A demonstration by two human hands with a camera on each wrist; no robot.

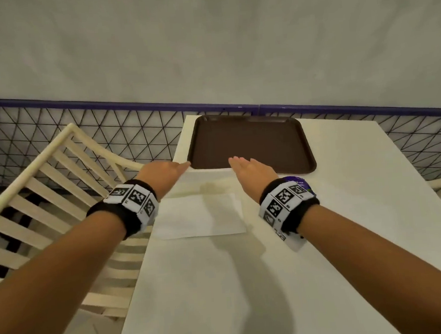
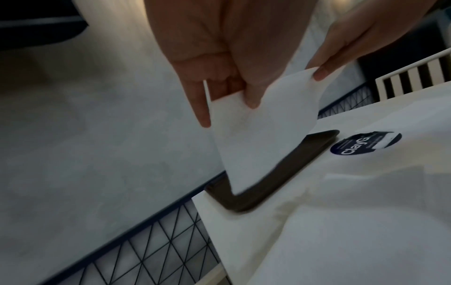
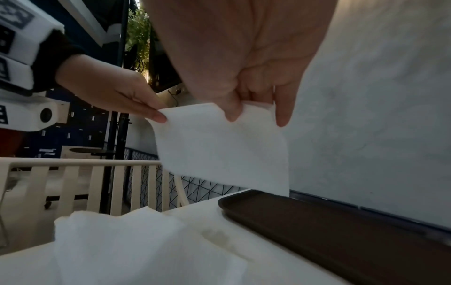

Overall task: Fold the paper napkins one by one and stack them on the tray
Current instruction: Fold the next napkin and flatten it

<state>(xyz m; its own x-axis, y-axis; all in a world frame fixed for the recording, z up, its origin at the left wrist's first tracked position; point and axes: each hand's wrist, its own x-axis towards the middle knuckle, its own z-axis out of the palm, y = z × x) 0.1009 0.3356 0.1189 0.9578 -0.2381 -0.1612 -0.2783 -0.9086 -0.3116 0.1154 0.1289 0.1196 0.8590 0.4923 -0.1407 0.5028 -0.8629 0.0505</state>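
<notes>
My left hand (image 3: pixel 117 92) and right hand (image 3: pixel 244 63) each pinch a top corner of a napkin (image 3: pixel 224 150) hanging limp over the tray's (image 1: pixel 251 141) near edge; feather-light and tearable, I'd keep to corners.

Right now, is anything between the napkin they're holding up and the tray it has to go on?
Nothing visible. Both hands, left hand and right hand, pinch the napkin by its top edge, hanging just before the brown tray. The tray looks bare; the other napkins lie nearer the person.
</notes>
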